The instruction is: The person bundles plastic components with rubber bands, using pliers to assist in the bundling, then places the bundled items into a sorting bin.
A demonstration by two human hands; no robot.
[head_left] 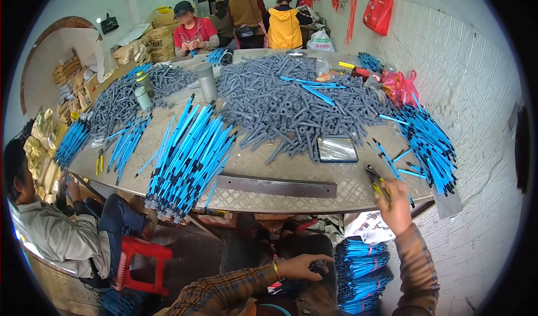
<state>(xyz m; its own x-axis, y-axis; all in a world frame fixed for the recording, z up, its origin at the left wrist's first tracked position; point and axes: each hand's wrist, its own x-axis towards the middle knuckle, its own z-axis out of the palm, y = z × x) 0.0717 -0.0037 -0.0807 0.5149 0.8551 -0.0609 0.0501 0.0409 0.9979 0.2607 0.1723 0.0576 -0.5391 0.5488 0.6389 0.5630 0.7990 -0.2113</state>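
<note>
My right hand (pixel 397 205) is closed round the yellow handles of a pair of pliers (pixel 377 180), held over the table's front right edge with the jaws pointing away from me. Low in front of my lap, my left hand (pixel 305 266) grips a small dark grey piece (pixel 318 266); the fingers cover much of it, so its kind is unclear. Just right of the pliers lie some loose blue rods with black ends (pixel 386 156). Beyond them a big bundle of similar blue rods (pixel 428 148) rests at the table's right end.
A large heap of grey plastic tubes (pixel 280 94) covers the middle of the table (pixel 252 195). Nearer are a dark metal bar (pixel 274 186), a phone-like dark tablet (pixel 337 149) and a thick blue rod pile (pixel 188 159). Bundled rods (pixel 363 277) stand below. One co-worker (pixel 61 226) sits left.
</note>
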